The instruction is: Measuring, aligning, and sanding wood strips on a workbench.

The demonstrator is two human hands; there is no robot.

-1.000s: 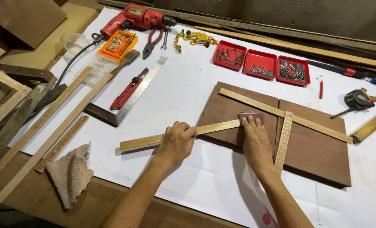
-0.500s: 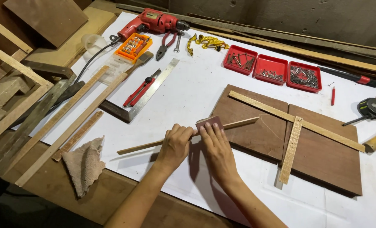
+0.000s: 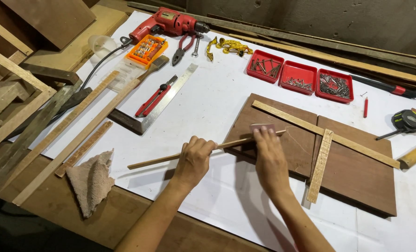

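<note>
My left hand grips a thin wooden strip near its middle and holds it slanted over the white sheet. My right hand presses a small piece of sandpaper onto the strip's right end, above the left brown board. A second brown board lies beside it on the right. A long wooden slat runs diagonally across both boards, and a shorter strip lies over their seam.
A red drill, an orange bit case, pliers, a steel square and a red-handled tool lie at the back left. Three red trays hold nails and screws. Tape measure right. Cloth and loose slats left.
My right hand with the sandpaper slid left along the strip, then back toward its right end. The strip now lies more to the left, off the boards. The camera view shifted.
</note>
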